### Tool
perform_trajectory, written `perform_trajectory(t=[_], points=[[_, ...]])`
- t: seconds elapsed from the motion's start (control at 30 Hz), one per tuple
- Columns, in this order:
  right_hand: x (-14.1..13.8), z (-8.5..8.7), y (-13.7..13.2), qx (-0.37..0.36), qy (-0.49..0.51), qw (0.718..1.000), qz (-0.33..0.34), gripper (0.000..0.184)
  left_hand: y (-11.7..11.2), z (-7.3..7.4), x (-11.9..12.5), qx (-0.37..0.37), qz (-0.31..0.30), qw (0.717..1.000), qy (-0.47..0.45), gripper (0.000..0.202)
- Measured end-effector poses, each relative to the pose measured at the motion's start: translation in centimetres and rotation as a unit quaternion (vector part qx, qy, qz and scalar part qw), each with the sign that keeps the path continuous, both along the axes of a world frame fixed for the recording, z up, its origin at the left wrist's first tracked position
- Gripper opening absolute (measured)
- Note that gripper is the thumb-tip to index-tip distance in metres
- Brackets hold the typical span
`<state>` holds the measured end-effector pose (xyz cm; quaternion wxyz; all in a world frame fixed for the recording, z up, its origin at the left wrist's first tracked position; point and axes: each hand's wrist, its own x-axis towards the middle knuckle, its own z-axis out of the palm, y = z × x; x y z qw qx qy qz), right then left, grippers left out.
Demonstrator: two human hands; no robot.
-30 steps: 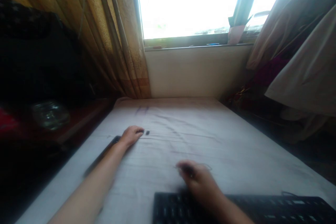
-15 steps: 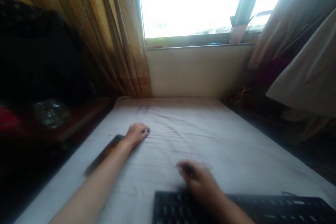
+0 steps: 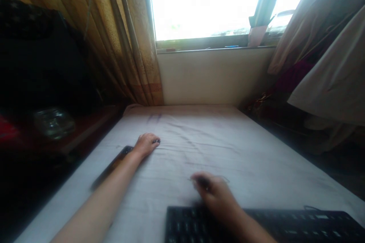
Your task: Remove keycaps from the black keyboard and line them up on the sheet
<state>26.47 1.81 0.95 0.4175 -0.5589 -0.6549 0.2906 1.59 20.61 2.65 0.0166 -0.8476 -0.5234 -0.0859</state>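
Observation:
My left hand (image 3: 146,143) rests on the pale cloth (image 3: 211,133), its fingers closed around a small dark object (image 3: 156,141) that is mostly hidden. Beneath that forearm a dark, flat phone-like slab (image 3: 114,164) lies at a slant. Nearer to me, my right hand (image 3: 215,191) is curled round a dark, blurred object (image 3: 203,182); its kind cannot be made out. Thin wire-like strands stick out on both sides of this hand. Under the right wrist lies a black keyboard (image 3: 288,222), running off the bottom of the view.
A window (image 3: 202,3) stands above the far wall, with a gold curtain (image 3: 134,45) at its left. Left of the cloth-covered surface is a dark reddish ledge with a clear plastic item (image 3: 54,122). Pale fabric (image 3: 333,72) hangs on the right.
The whole view has shifted very slightly. Both hands keep nearly the same place and the same grip.

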Motion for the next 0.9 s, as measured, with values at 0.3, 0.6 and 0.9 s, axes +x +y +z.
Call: perform_trajectory(t=[0.3,0.6,0.9], points=[[0.0,0.3,0.1,0.08,0.022,0.997,-0.007,0.021,-2.6,0.8,-0.9,0.027,-0.007,0.997,-0.068,0.022],[0.5,2.4,-0.4,-0.046,0.108,0.993,-0.013,0.023,-13.1,0.6,1.6,-0.021,-0.128,0.974,-0.185,0.02],[1.0,4.8,-1.6,-0.17,0.097,0.973,0.12,0.02,-17.1,-1.3,2.6,-0.08,-0.17,0.95,-0.248,0.021]])
